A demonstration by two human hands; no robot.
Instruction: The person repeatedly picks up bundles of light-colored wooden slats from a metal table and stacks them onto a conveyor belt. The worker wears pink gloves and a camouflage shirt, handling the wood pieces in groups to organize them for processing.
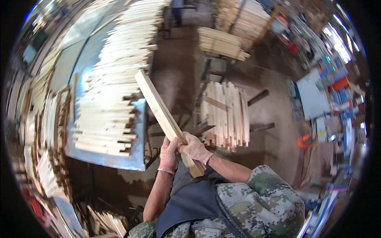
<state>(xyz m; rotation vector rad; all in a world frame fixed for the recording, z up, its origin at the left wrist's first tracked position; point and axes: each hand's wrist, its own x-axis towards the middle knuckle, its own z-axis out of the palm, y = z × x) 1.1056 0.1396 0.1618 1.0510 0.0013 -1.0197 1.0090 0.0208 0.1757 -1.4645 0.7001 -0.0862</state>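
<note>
Both hands wear pale work gloves with reddish cuffs. My left hand [169,154] is closed on the near side of a small bundle of wooden strips [158,108]. Close beside it, my right hand [194,148] wraps over the same strips from the right. The strips are light, long and square-edged, at least two lying together; the exact number is hidden by the gloves. They slant from in front of my body up toward the far left. Their far end hangs near the edge of a large layer of similar strips [107,87].
The layer of strips lies on a blue metal table [137,152] at left. Right of my hands, more strips [226,115] lie on a rack with dark bars, with a further stack [222,43] behind. A white-topped table [313,95] stands at far right. A person [177,14] is in the distance.
</note>
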